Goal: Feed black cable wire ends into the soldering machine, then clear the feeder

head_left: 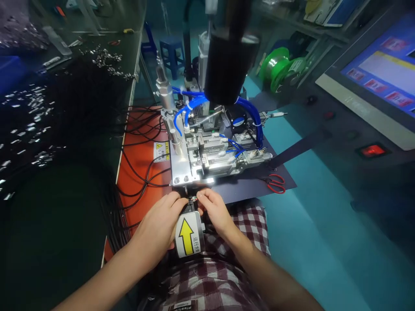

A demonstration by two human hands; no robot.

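Observation:
At the front edge of a metal machine, both hands meet over a narrow black fixture. My left hand is closed, thumb and fingertips pressed down at the fixture's left side. Its fingers hide whatever they hold. My right hand pinches with thumb and forefinger just to the right. Between the fingertips shows a tiny shiny piece with a hint of red, too small to name. Below the hands is a white plate with a yellow arrow.
Black cables run across the orange surface on the left, with a dark heap of them beyond. Red-handled scissors lie at the right. A black cylinder hangs above the machine. A screen and green spool stand right.

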